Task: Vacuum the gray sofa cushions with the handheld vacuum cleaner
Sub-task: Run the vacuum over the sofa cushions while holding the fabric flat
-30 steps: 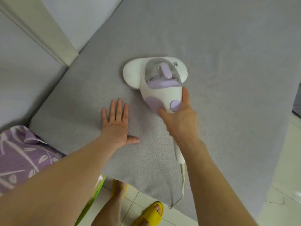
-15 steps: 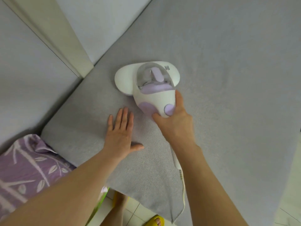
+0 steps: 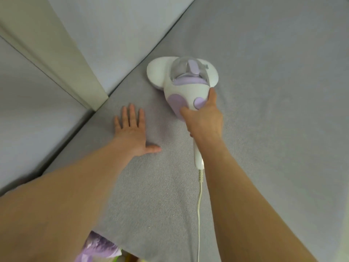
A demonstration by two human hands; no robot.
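A white and lilac handheld vacuum cleaner (image 3: pixel 186 84) with a clear dust cup rests head-down on the gray sofa cushion (image 3: pixel 264 110), near the back corner of the seat. My right hand (image 3: pixel 203 118) grips its handle just behind the lilac button. Its white cord (image 3: pixel 199 205) trails back along my right forearm. My left hand (image 3: pixel 132 132) lies flat on the cushion to the left of the vacuum, palm down and fingers spread, holding nothing.
A pale backrest cushion (image 3: pixel 120 35) rises behind the seat. A beige ledge (image 3: pixel 62 59) runs diagonally at the left beside a light armrest panel (image 3: pixel 34 114). A purple patterned fabric (image 3: pixel 98 244) shows at the seat's front edge.
My right hand has pushed the vacuum away from me toward the back corner of the cushion. My left hand has slid forward with it, still flat. The view has moved in over the sofa.
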